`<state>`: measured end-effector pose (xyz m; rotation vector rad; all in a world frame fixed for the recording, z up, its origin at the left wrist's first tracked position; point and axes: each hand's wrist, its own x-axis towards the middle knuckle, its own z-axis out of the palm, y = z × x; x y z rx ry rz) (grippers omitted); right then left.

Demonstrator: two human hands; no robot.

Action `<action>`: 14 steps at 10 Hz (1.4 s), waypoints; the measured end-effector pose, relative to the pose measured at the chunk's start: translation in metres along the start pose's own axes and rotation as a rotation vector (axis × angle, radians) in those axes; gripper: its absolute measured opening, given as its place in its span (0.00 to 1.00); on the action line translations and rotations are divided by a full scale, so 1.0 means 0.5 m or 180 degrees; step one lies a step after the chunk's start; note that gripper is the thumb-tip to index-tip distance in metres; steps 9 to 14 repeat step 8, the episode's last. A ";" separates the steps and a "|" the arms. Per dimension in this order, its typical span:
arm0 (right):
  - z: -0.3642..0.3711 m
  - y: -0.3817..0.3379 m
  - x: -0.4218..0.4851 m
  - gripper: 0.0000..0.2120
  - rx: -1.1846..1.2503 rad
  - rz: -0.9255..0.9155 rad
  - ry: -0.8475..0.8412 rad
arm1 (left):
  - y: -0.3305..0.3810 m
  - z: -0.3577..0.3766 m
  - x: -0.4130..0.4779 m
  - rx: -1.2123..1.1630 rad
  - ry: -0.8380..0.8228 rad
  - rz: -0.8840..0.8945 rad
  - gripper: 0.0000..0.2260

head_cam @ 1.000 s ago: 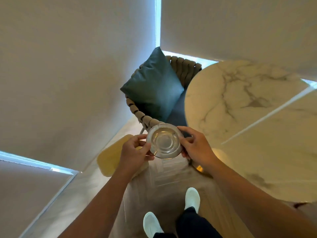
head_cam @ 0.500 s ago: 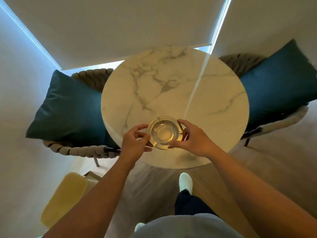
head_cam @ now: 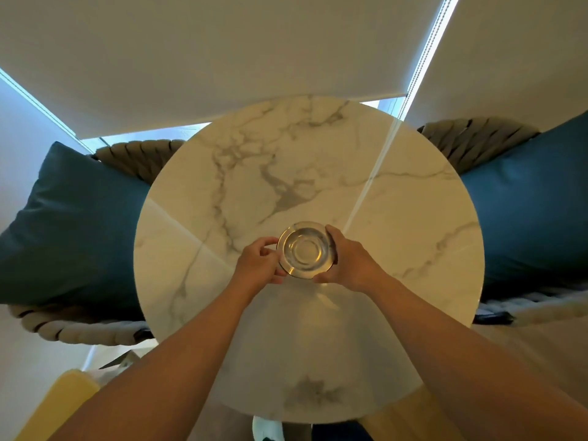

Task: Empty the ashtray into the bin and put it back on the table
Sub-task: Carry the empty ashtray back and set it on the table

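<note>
Ashtray [head_cam: 306,249] is held over the middle of the table [head_cam: 413,249], gripped at its rim from both sides. Left hand [head_cam: 259,262]: fingers curled together, pinching the left edge. Right hand [head_cam: 346,262]: fingers wrapped round the right edge, thumb at the near side. Both are clamped on the ashtray.

Bowl looks clear, with no ash or butts seen, so the emptying is judged done. Step in hand: set-down. Whether the base is already touching the marble cannot be told from this view.

How it should be done:
- Ashtray to be kept level; it looks like glass with a gold rim, and the top looks like hard marble, so a tilted landing on one edge risks a chip or a loud knock.
- It should be lowered straight down, slowly, until the base is flat on the top.
- The present spot is fine: well in from every edge, between the two cushions [head_cam: 79,224] at the sides.
- Grip to be eased only once weight is fully taken by the table. Fingers should be opened outward, not dragged up along the rim, so the ashtray is not lifted or spun.
- Polished surface, so sliding is likely if it is nudged; hands should be drawn away sideways and then back.
</note>
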<state>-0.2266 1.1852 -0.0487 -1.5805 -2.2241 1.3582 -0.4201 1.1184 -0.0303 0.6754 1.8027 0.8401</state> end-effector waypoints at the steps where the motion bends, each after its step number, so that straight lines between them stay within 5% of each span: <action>1: 0.004 0.022 0.069 0.57 -0.0156 -0.0002 0.0013 | -0.002 0.011 0.067 0.0090 -0.0021 -0.0015 0.12; 6: 0.029 0.023 0.111 0.57 -0.0608 0.0435 0.0181 | -0.010 0.006 0.140 0.0464 0.0093 0.0115 0.21; 14: 0.024 0.008 0.061 0.52 -0.0567 0.0533 0.0145 | -0.035 -0.031 0.078 0.0620 0.0126 0.0078 0.19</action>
